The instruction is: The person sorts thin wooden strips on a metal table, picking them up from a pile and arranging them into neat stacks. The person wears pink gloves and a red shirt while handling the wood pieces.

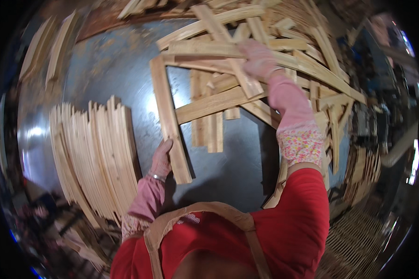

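Note:
My left hand (162,158), in a pink glove, grips the edge of a pale wooden slat (165,107). This slat stretches away from me, its near end close to my body. Farther off to the right, my right hand (258,58), also gloved in pink, is over a loose heap of wooden slats. Beneath or beside its fingers lies a long crosswise slat (202,49). Motion blurs those fingers, so whether they close on a piece cannot be told. Another slat (219,103) runs from the heap to the one at my left hand.
A dense row of upright-looking wooden strips (95,158) stands at the left of the blue-grey metal table (121,69). Two more long pieces (60,49) lie at the far left. The jumbled heap (321,69) spreads over the right side. Stacked wood (361,172) sits beyond the right edge.

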{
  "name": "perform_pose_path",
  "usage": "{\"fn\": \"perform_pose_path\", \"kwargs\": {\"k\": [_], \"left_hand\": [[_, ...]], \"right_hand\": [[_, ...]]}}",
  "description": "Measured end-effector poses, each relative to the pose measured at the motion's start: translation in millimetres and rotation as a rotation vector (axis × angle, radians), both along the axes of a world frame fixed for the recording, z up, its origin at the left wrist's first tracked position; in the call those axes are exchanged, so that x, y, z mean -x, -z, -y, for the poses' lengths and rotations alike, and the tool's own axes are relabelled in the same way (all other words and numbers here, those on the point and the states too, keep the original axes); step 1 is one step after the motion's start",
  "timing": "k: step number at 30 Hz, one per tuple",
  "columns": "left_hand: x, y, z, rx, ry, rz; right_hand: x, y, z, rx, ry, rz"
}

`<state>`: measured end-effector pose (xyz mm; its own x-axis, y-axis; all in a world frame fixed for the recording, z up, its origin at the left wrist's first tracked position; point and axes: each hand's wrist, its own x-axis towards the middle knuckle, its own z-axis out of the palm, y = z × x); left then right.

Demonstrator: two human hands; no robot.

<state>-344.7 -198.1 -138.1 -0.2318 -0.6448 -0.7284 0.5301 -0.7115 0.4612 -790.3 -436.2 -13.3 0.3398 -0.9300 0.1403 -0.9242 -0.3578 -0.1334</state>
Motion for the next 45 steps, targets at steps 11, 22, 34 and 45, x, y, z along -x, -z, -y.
{"fn": "perform_pose_path", "kwargs": {"k": [11, 22, 34, 45], "left_hand": [[-54, -58, -91, 0.62, 0.382, 1.861], [-2, -57, -71, 0.301, 0.038, 0.58], [-90, -55, -105, 0.514, 0.698, 2.06], [6, -87, -55, 0.727, 0.364, 1.158]], "right_hand": [[-111, -25, -47, -0.485, 0.123, 0.01], [-229, -20, -149, -0.813, 0.071, 0.479], [-152, 36, -56, -0.12, 0.237, -0.172], [-140, 14, -47, -0.307, 0.284, -0.304]]}}
